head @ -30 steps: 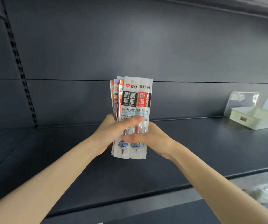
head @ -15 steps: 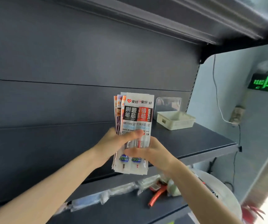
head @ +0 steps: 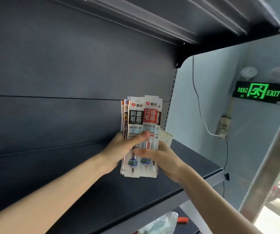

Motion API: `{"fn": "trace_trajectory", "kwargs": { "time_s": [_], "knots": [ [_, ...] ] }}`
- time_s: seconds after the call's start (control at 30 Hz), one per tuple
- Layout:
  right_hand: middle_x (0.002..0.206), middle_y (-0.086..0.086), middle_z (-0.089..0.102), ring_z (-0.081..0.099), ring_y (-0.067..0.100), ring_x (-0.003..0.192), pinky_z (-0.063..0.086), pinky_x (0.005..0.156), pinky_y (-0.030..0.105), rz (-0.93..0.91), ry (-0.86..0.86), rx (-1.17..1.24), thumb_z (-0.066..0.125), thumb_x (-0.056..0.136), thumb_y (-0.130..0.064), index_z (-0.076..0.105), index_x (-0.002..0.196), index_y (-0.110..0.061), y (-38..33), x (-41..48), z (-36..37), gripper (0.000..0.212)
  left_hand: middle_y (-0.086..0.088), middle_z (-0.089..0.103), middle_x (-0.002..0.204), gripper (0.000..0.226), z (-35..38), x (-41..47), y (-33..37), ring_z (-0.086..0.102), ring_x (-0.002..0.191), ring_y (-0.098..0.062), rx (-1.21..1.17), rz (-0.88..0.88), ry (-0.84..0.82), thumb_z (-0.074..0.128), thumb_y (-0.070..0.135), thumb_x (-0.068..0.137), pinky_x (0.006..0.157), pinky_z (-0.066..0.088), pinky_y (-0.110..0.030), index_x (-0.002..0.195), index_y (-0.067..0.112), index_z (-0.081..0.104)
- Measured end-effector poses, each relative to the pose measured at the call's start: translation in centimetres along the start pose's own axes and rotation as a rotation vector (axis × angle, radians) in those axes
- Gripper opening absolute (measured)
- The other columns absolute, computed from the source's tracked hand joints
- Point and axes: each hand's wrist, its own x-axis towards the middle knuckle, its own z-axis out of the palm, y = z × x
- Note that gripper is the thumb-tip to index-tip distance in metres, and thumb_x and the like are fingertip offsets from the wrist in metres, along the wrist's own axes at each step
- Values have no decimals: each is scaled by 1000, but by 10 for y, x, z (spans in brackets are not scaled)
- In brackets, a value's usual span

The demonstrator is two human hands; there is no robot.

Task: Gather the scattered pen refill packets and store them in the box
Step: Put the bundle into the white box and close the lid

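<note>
Both hands hold one upright stack of pen refill packets (head: 141, 119) above the dark shelf (head: 152, 196), out toward its right end. The left hand (head: 124, 149) grips the stack from the left, its thumb pressed across the front of the packets and its fingers wrapped round behind. The right hand (head: 167, 160) grips it from the right and a little lower, with the thumb laid flat over the front and the fingers hidden behind the stack. The front packets are white with black and red label panels and clear lower halves that show the refills inside. More packets with orange edges are fanned out behind them on the left.

The white box (head: 167, 138) sits on the shelf just beyond the packets, at the far right. Only its corner and rim show past the stack and the right hand, so I cannot tell whether the packets touch it.

An upper shelf (head: 169, 22) hangs overhead. On the pale wall to the right are a green exit sign (head: 260, 92) and a white cable (head: 201, 115) running down to a wall socket (head: 223, 125). On the level below, near the bottom edge, lie a crumpled plastic bag (head: 161, 223) and a small orange object (head: 183, 220).
</note>
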Motion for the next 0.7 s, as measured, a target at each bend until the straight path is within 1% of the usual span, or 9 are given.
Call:
{"fn": "trace_trajectory", "kwargs": {
  "time_s": [0.07, 0.13, 0.2, 0.27, 0.37, 0.4, 0.47, 0.6, 0.7],
  "knots": [
    [96, 9, 74, 71, 27, 90, 58, 82, 40, 8, 30, 33, 71, 80, -6, 66, 96, -18, 9, 13, -24, 21, 0, 75, 103, 41, 13, 24, -6, 70, 98, -17, -26, 8, 16, 66, 35, 72, 85, 56, -34, 110, 19, 66],
    [100, 12, 74, 71, 31, 93, 57, 85, 44, 4, 51, 50, 73, 78, -5, 67, 99, -15, 17, 30, -48, 24, -2, 74, 106, 42, 24, 49, -13, 70, 99, -20, -56, 15, 43, 67, 33, 73, 85, 56, -36, 112, 16, 65],
    [99, 13, 74, 71, 30, 92, 57, 83, 43, -6, 43, 60, 73, 77, -3, 67, 101, -12, 25, 47, -69, 26, -2, 74, 106, 39, 33, 71, -19, 70, 99, -19, -78, 30, 83, 68, 30, 73, 83, 57, -35, 110, 17, 65],
    [97, 12, 75, 72, 29, 90, 58, 80, 41, -14, 17, 70, 73, 77, -2, 68, 98, -12, 33, 63, -90, 24, -1, 74, 106, 37, 41, 92, -25, 69, 100, -18, -91, 47, 140, 68, 30, 72, 83, 57, -34, 107, 19, 66],
    [100, 12, 75, 71, 31, 94, 57, 85, 44, -23, -40, 133, 75, 75, -4, 72, 94, -16, 44, 87, -120, 23, -3, 73, 109, 41, 48, 120, -30, 68, 104, -22, -128, 48, 255, 67, 31, 71, 91, 53, -44, 109, 17, 66],
    [101, 11, 75, 71, 31, 94, 57, 85, 44, -30, -61, 152, 75, 75, -4, 73, 93, -17, 46, 95, -130, 22, -4, 72, 110, 42, 51, 127, -31, 67, 105, -23, -136, 49, 296, 67, 30, 71, 93, 51, -46, 110, 16, 66],
    [98, 7, 76, 72, 26, 91, 58, 83, 39, -49, -106, 169, 72, 77, -1, 72, 94, -16, 50, 110, -146, 22, -5, 72, 110, 39, 56, 141, -33, 66, 106, -23, -126, 65, 374, 68, 27, 72, 97, 49, -48, 108, 14, 67],
    [94, 3, 76, 72, 20, 88, 59, 80, 33, -76, -242, 190, 67, 80, 4, 68, 102, -12, 55, 132, -163, 28, 0, 74, 106, 22, 66, 159, -40, 66, 105, -17, -79, 100, 516, 68, 19, 79, 98, 49, -42, 101, 18, 69],
    [90, 2, 76, 72, 19, 84, 59, 77, 33, -98, -303, 205, 67, 79, 5, 69, 101, -12, 60, 145, -170, 27, 5, 74, 102, 20, 70, 166, -45, 68, 99, -9, -41, 130, 601, 65, 13, 85, 89, 53, -29, 103, 19, 69]
  ]
}}
